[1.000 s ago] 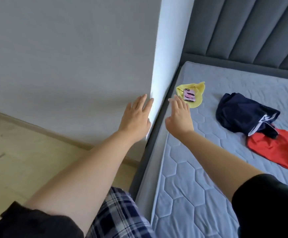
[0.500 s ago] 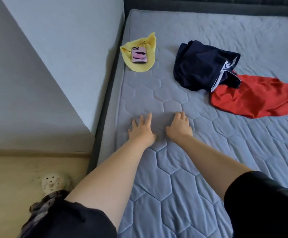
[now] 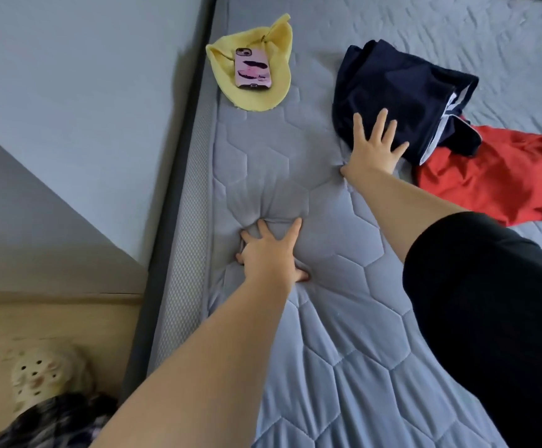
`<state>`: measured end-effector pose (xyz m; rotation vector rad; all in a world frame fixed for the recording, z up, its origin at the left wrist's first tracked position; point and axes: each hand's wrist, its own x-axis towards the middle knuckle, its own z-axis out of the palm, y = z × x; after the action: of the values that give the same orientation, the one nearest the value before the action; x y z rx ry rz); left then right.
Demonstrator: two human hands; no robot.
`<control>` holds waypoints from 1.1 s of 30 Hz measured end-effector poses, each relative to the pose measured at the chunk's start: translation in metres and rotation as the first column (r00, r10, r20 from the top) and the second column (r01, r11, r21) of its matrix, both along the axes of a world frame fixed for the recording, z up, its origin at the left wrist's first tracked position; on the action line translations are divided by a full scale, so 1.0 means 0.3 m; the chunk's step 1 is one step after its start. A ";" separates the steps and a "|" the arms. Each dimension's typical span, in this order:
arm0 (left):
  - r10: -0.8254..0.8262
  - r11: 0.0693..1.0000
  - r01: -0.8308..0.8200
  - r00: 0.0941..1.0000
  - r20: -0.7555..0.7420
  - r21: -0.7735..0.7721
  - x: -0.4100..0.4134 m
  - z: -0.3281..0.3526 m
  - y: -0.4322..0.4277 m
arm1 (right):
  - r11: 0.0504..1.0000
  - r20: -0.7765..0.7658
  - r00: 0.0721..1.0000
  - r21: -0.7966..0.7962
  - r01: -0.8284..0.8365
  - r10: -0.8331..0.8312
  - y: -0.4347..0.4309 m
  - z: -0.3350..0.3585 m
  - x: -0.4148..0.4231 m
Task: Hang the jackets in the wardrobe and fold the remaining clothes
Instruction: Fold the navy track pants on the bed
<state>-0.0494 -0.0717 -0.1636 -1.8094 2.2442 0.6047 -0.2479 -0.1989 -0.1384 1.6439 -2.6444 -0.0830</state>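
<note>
Phone (image 3: 252,68) on cloth (image 3: 256,92) – left of bundled garment (image 3: 399,92), another garment (image 3: 496,179) right

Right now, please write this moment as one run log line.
left hand: pressing mattress | right hand: open on navy garment | red garment: untouched

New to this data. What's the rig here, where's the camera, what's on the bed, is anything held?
There is no robot: a person works bare-handed, and one wide-angle camera on their head looks down at the hands. The left hand presses flat into the mattress, fingers spread. The right hand reaches onto a navy garment, open, touching but not gripping it. A red garment lies partly under the navy one. Near the mattress edge a phone sits on a yellow cloth. Nothing is held.
</note>
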 end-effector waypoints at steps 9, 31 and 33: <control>-0.019 0.999 0.021 0.999 0.047 -0.042 -0.012 -0.046 -0.005 | 0.998 0.141 0.989 -0.035 0.043 -0.038 -0.087 -0.010 0.021; 0.674 0.727 -0.311 0.155 -0.722 0.612 0.317 0.093 0.400 | 0.893 0.729 0.663 0.169 -0.417 0.171 0.694 0.155 0.382; 0.745 0.645 -0.230 -0.027 -0.667 0.729 0.375 0.119 0.446 | 0.862 0.825 0.557 0.209 -0.462 0.099 0.754 0.207 0.432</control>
<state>0.0632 0.0621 -0.1281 -2.2130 1.2269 2.9079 -0.1181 0.0273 -0.0764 2.8206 -2.9901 0.1752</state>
